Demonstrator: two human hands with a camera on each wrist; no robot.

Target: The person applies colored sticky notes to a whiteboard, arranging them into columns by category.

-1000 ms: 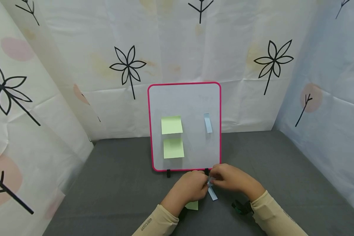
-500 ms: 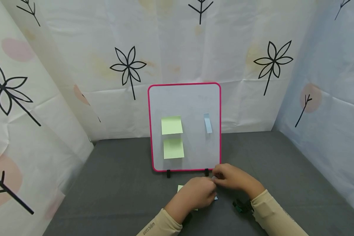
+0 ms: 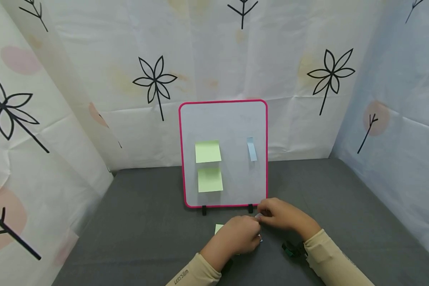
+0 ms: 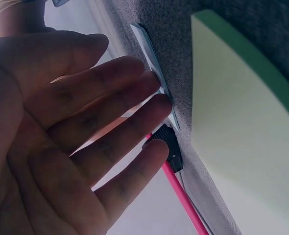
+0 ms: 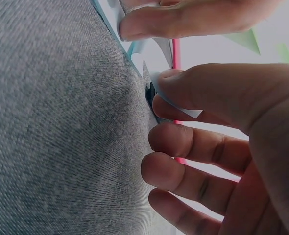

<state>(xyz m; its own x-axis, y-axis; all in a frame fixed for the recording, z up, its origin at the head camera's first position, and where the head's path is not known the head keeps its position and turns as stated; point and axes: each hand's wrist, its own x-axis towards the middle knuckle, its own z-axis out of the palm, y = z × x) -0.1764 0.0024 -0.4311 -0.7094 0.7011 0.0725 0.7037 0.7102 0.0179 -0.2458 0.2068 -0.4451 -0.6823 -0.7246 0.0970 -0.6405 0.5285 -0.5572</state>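
Observation:
My right hand pinches a light blue sticky note strip between thumb and index finger, its other fingers loosely bent. The strip curls up from a narrow blue sticky note pad lying on the grey table. Fairly straight fingers of my left hand touch that pad, and its thumb lies on the pad in the right wrist view. Beside the left hand is a pale green sticky note pad, mostly covered by that hand in the head view.
Behind the hands stands a pink-framed whiteboard on black feet. It bears two green sticky notes at left and one blue strip at right. Patterned white cloth surrounds the grey table.
My left hand has shifted right and slightly down over the blue pad, uncovering a corner of the green pad. The right hand has moved slightly right. Over the last half second both barely move.

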